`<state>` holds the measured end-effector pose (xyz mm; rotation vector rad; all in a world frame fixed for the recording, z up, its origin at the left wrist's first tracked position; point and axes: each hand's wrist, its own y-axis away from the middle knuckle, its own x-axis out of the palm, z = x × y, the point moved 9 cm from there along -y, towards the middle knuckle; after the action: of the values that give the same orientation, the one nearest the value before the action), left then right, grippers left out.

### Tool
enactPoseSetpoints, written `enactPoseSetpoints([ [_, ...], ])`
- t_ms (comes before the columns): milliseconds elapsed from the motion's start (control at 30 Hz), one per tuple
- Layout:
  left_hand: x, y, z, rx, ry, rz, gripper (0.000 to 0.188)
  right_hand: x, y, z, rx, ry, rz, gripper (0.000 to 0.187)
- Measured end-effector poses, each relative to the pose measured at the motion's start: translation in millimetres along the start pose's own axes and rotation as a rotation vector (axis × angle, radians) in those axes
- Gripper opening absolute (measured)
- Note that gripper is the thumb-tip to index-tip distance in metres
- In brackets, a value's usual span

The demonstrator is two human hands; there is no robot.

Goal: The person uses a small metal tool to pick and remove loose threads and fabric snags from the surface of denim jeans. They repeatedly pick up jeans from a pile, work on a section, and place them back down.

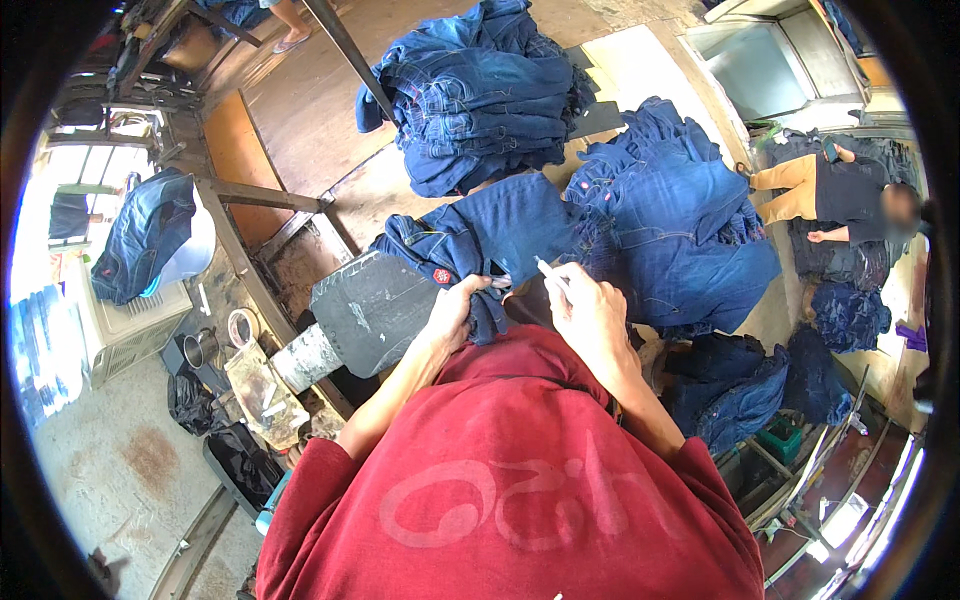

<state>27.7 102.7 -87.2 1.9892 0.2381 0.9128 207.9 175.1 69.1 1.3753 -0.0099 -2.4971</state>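
Note:
A pair of blue jeans [515, 225] lies in front of me, partly over a worn dark board [372, 312]. A small red patch shows near its bunched left end. The fingers of my left hand [460, 308] are closed on the near edge of these jeans. In my right hand [590, 312] is a slim white pen-like tool [546, 268], its tip pointing up and left at the denim and just above or touching it; I cannot tell which. The exact kind of tool is not clear.
A tall pile of folded jeans [475, 100] stands ahead, and a loose heap of jeans [670, 220] lies to the right. At the left are a tape roll [243, 327] and a metal cup [200, 348]. A person [835, 200] is at the far right. A dark post [350, 55] slants ahead.

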Motion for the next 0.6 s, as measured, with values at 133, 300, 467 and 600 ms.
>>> enactPoseSetpoints([
  [133, -3.2, 0.0, 10.4, -0.11, 0.043, 0.177, 0.035, 1.3, -0.1, 10.8, -0.041, -0.019, 0.015, 0.011],
  [300, -4.4, -15.6, 13.6, -0.14, -0.087, 0.326, 0.044, 7.4, -6.7, 22.1, -0.082, 0.109, 0.007, 0.01],
  [467, -28.8, -22.4, -0.2, -0.021, -0.463, 0.181, 0.037, 36.2, -12.1, 54.8, -0.188, 0.38, 0.026, 0.014],
  [600, -28.6, -18.1, -3.1, -0.011, -0.488, 0.219, 0.03, 51.1, -0.3, 55.4, -0.117, 0.348, 0.179, 0.021],
])
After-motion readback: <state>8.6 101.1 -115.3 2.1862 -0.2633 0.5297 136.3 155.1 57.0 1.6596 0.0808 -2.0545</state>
